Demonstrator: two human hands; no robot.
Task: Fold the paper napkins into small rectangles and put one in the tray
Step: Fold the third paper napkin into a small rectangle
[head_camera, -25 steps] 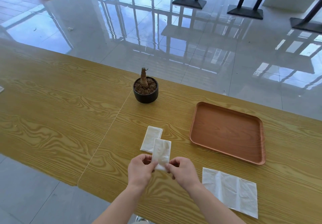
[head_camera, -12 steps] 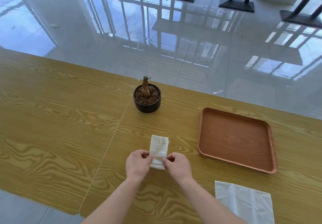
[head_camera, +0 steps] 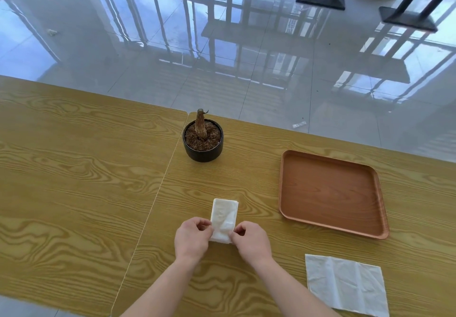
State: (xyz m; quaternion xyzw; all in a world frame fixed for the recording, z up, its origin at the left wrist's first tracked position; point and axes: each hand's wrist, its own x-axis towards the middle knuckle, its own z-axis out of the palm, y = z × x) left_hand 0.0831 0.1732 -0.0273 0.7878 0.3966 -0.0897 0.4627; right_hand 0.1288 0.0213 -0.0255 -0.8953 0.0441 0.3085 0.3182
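A small folded white napkin (head_camera: 224, 215) lies on the wooden table, on top of another folded napkin whose edge just shows at its far right corner. My left hand (head_camera: 192, 239) pinches its near left edge and my right hand (head_camera: 251, 241) pinches its near right edge. A larger, partly unfolded white napkin (head_camera: 346, 283) lies flat at the near right. The brown wooden tray (head_camera: 332, 226) sits to the right of my hands with nothing in it.
A black pot (head_camera: 203, 152) with soil and a cut stem stands beyond the napkins near the table's far edge. A seam (head_camera: 158, 193) runs between two table tops left of my hands. Glossy tiled floor and black stand bases lie beyond the table.
The folded napkin was held up in both hands beside the other folded one; it now lies lowered on top of it. My view has shifted closer and slightly left.
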